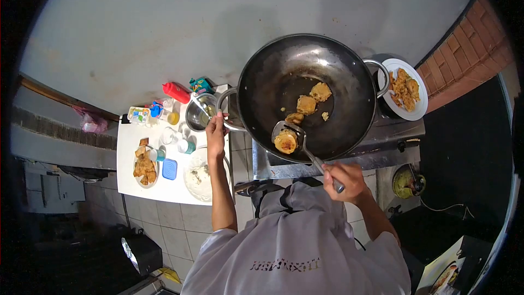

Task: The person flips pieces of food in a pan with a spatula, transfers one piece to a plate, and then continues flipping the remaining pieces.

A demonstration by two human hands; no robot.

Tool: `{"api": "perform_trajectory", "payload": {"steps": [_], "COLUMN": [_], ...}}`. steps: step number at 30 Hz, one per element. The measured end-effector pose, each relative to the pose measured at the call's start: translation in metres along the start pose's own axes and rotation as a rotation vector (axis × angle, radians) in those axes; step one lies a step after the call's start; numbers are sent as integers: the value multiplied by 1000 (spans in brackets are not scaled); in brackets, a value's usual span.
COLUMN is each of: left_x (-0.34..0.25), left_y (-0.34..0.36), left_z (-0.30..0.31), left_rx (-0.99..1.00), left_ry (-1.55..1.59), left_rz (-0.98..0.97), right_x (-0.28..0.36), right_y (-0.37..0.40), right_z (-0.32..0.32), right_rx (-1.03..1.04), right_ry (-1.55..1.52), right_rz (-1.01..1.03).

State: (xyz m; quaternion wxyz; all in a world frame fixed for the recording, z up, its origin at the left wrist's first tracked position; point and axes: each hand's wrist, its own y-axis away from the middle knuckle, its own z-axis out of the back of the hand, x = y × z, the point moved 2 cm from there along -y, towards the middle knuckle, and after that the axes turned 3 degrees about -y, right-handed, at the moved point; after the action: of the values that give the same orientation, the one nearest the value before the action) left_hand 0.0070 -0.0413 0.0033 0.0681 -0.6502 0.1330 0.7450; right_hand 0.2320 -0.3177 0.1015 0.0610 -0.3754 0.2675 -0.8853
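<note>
The right hand is closed around the handle of a metal spatula, whose blade carries a fried patty just above the near wall of the wok. The left hand clasps the wok's loop handle. Farther in, three more patties lie in oil. A plate of fried pieces stands beyond, to the right.

spatula handle: end hidden in right hand | small jars: contents too small to tell (labels unreadable) | shirt print: blurred
</note>
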Motion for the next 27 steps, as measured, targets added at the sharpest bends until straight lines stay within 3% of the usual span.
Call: {"api": "perform_trajectory", "payload": {"steps": [6,8,17,22,27], "left_x": [-1,1,-2,-1,-2], "left_y": [0,-1,2,4,8], "left_z": [0,-1,-1,-7,-12], "left_rx": [11,9,8,-92,-119], "left_ry": [18,71,-22,71,108], "left_rz": [-7,0,25,-1,-1], "right_x": [-23,-32,-39,-44,-46], "right_y": [-5,-3,-5,-5,-1], "right_z": [-2,-1,26,61,103], "right_rx": [-278,-305,-470,-636,-790], "right_ry": [-101,-379,-384,-435,-385], "right_rz": [-273,-701,-672,-761,-686]}}
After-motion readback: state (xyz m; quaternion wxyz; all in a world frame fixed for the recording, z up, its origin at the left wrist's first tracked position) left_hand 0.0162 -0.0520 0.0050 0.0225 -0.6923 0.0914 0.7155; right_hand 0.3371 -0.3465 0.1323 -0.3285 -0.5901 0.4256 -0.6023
